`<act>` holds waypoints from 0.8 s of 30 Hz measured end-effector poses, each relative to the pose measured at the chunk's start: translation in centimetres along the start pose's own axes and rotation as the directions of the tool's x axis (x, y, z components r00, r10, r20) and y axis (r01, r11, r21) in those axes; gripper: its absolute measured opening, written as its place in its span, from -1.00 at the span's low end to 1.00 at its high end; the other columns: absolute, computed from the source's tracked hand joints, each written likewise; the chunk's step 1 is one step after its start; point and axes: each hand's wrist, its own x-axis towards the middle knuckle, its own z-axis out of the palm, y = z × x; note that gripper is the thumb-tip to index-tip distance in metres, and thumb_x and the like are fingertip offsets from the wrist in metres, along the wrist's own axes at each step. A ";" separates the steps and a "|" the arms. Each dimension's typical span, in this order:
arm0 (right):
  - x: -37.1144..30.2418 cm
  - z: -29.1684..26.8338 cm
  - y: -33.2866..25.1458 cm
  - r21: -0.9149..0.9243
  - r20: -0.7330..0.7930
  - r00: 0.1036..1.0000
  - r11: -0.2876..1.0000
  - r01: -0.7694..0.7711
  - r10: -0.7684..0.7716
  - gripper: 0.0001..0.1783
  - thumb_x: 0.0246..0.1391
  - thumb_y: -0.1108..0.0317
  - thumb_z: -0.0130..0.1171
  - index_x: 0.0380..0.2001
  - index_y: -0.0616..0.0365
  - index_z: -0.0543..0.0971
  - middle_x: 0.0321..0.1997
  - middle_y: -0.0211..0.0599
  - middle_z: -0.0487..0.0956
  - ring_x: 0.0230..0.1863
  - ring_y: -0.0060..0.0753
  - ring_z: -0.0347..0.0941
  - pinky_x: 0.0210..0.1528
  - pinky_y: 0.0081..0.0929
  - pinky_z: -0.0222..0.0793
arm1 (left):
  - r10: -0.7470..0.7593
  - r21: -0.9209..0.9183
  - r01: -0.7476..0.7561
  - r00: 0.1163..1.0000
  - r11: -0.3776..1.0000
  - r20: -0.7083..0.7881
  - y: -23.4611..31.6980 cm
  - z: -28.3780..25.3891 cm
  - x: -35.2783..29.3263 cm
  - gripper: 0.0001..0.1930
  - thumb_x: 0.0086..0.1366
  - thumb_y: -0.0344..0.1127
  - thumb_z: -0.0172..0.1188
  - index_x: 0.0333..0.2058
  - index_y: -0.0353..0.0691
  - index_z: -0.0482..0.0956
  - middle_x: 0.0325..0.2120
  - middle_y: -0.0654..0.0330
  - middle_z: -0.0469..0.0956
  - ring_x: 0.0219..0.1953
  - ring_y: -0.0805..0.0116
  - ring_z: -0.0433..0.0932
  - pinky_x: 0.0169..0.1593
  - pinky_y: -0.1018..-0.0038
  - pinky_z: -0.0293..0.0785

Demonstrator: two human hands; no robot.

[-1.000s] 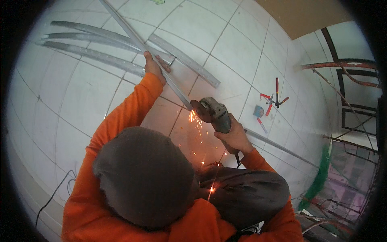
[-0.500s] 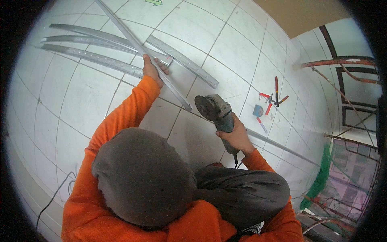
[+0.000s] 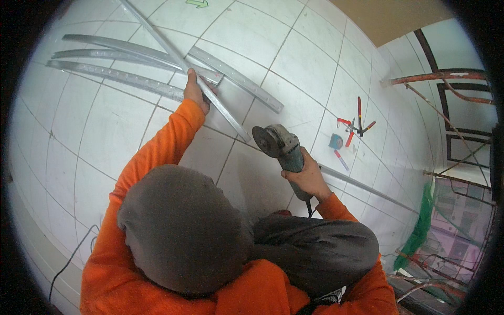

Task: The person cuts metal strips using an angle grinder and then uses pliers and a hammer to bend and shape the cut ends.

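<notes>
My left hand (image 3: pixel 195 95) is closed around a long, thin galvanized metal channel (image 3: pixel 227 118), which slants from the upper left down toward the middle. Its fingers are mostly hidden beneath the channel. The near end of that channel sits just left of the cutting disc of an angle grinder (image 3: pixel 291 158), with a small gap between them. Wrapped round the grinder's grey-green body is my right hand (image 3: pixel 311 177). The disc is on the grinder's far left side, and a cord leaves its rear end near my knee.
Several more metal channels (image 3: pixel 115 76) lie on the white tiled floor (image 3: pixel 294 79) beyond my left hand. Right of the grinder are red-handled pliers (image 3: pixel 350 131), a blue tape measure (image 3: pixel 336 140) and a marker (image 3: pixel 341 159). Another thin metal strip (image 3: pixel 367 188) extends rightward. Rusty scaffolding (image 3: pixel 441 77) stands far right.
The channel in my left hand has turned slightly, and its near end has shifted a little up and left. Fewer left fingers show now. The grinder has hardly moved.
</notes>
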 end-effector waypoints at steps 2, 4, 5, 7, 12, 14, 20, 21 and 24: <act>0.1 0.0 -0.3 -0.006 0.009 1.000 1.000 -0.007 0.007 -0.19 -0.25 0.16 0.46 0.09 0.25 0.37 -0.10 0.05 0.59 -0.05 -0.02 0.56 0.04 -0.25 0.42 | 0.016 0.000 -0.016 1.000 1.000 0.011 0.1 -0.3 0.3 -0.51 0.37 0.24 -0.03 -0.36 -0.14 0.39 -0.59 0.19 0.36 -0.59 0.22 0.41 -0.46 0.25 0.44; 0.1 0.0 -0.1 0.005 0.011 1.000 1.000 0.000 -0.001 -0.20 -0.25 0.18 0.45 0.09 0.24 0.37 -0.10 0.05 0.59 -0.05 -0.02 0.56 0.04 -0.25 0.42 | 0.010 -0.019 -0.009 1.000 1.000 0.016 0.0 -0.3 0.6 -0.51 0.37 0.24 -0.03 -0.36 -0.14 0.39 -0.59 0.19 0.37 -0.58 0.22 0.41 -0.46 0.26 0.44; 0.0 0.0 0.0 0.004 0.013 1.000 1.000 -0.003 0.003 -0.20 -0.25 0.18 0.45 0.09 0.24 0.37 -0.10 0.05 0.59 -0.05 -0.02 0.56 0.04 -0.25 0.42 | 0.007 -0.037 -0.006 1.000 0.999 0.023 -0.1 -0.5 0.7 -0.51 0.37 0.24 -0.02 -0.36 -0.14 0.39 -0.59 0.19 0.37 -0.57 0.23 0.41 -0.46 0.26 0.44; 0.0 -0.1 0.1 -0.003 0.007 1.000 1.000 -0.017 0.017 -0.20 -0.26 0.19 0.44 0.09 0.24 0.37 -0.10 0.05 0.59 -0.05 -0.03 0.56 0.04 -0.25 0.42 | 0.004 -0.017 -0.004 1.000 1.000 0.001 -0.1 0.1 0.2 -0.50 0.37 0.25 -0.03 -0.36 -0.14 0.39 -0.58 0.19 0.36 -0.57 0.23 0.39 -0.45 0.27 0.43; 0.2 0.3 0.5 0.018 0.001 1.000 1.000 0.002 -0.002 -0.20 -0.25 0.19 0.44 0.09 0.22 0.37 -0.10 0.05 0.59 -0.04 -0.03 0.56 0.04 -0.25 0.42 | -0.027 -0.051 0.029 0.999 0.998 0.025 0.0 -0.6 0.4 -0.47 0.37 0.28 -0.07 -0.34 -0.15 0.39 -0.55 0.19 0.35 -0.54 0.23 0.36 -0.41 0.28 0.40; 0.3 0.3 0.3 -0.011 0.006 1.000 1.000 -0.005 0.005 -0.20 -0.25 0.18 0.44 0.09 0.21 0.37 -0.10 0.04 0.59 -0.03 -0.03 0.56 0.04 -0.24 0.41 | -0.012 -0.067 0.013 1.000 0.998 0.014 0.0 -0.6 0.4 -0.44 0.37 0.31 -0.10 -0.30 -0.16 0.38 -0.51 0.18 0.34 -0.52 0.24 0.34 -0.40 0.30 0.38; 0.0 0.1 -0.1 0.032 0.015 1.000 0.999 -0.026 0.025 -0.20 -0.25 0.18 0.45 0.09 0.21 0.36 -0.11 0.04 0.59 -0.04 -0.01 0.56 0.02 -0.22 0.43 | -0.031 -0.112 0.032 0.999 0.993 0.008 -0.3 -0.5 0.2 -0.42 0.38 0.31 -0.14 -0.28 -0.19 0.37 -0.51 0.18 0.34 -0.51 0.25 0.34 -0.40 0.33 0.38; 0.1 0.2 -0.2 0.028 0.018 0.999 0.999 -0.027 0.027 -0.20 -0.26 0.18 0.45 0.09 0.21 0.36 -0.11 0.04 0.59 -0.05 -0.02 0.56 0.02 -0.22 0.43 | -0.030 -0.112 0.031 1.000 0.993 0.008 -0.2 -0.6 0.3 -0.42 0.38 0.31 -0.14 -0.28 -0.19 0.37 -0.51 0.18 0.34 -0.51 0.25 0.34 -0.40 0.33 0.38; 0.2 0.6 0.1 -0.007 -0.003 1.000 1.000 0.006 -0.006 -0.19 -0.26 0.18 0.45 0.10 0.21 0.36 -0.11 0.03 0.59 -0.06 -0.04 0.56 0.02 -0.22 0.43 | -0.015 -0.118 0.020 0.999 0.993 0.046 0.0 -1.0 0.4 -0.45 0.39 0.28 -0.11 -0.29 -0.19 0.37 -0.53 0.18 0.34 -0.51 0.24 0.34 -0.39 0.31 0.40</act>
